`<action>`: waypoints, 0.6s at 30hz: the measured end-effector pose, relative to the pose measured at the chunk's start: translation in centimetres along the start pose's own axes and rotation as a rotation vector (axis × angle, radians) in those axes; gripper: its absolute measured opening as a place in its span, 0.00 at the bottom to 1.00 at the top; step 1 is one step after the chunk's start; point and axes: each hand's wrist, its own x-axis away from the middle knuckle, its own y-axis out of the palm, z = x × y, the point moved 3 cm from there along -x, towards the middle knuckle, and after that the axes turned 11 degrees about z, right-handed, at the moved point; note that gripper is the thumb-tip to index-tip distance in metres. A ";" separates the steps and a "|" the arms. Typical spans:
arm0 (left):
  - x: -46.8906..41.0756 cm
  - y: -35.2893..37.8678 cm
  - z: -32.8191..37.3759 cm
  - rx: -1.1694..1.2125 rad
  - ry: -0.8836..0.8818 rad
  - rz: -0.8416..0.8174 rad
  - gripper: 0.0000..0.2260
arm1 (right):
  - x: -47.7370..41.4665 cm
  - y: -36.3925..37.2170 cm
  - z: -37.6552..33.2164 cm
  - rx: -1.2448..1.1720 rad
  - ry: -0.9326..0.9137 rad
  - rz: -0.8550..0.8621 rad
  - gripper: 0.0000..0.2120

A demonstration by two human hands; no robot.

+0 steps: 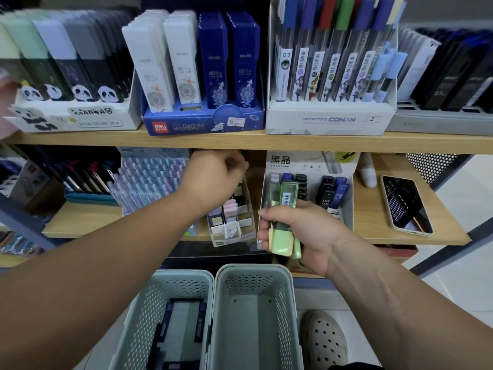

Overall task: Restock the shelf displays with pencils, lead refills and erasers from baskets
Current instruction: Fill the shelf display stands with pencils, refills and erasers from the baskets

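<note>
I'm gripping a bunch of green lead refill cases (284, 206) in my right hand (306, 233), fingers & thumb wrapped round the lower ends so the tops are fanning out, prob. for easy picking. My left hand (213, 180) is reaching, fingers curled, into the back of the white card display box (232, 222) on the lower shelf; can't tell if it's pinching anything. The cases are slim, flat, see-thru plastic w/ pale opaque caps. Perforated plastic baskets (253, 273) are sitting below.

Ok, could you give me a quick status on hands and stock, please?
Right hand gripping green refill cases. Left hand over the pastel display box, grip unclear. Phone to the right, apart.
</note>
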 end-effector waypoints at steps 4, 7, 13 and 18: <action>4.7 -1.1 2.1 0.481 -0.392 -0.274 0.06 | 0.6 0.8 0.5 0.110 -0.018 -0.102 0.08; 6.6 -1.3 1.9 0.564 -0.507 -0.290 0.04 | 1.0 1.7 1.0 0.155 -0.008 -0.163 0.08; 7.4 -2.2 -0.4 0.897 -0.811 -0.208 0.02 | 1.2 1.2 1.1 0.138 0.015 -0.109 0.14; 6.2 -4.0 -1.6 0.988 -0.822 -0.120 0.06 | 1.0 0.1 0.6 0.048 -0.030 0.052 0.05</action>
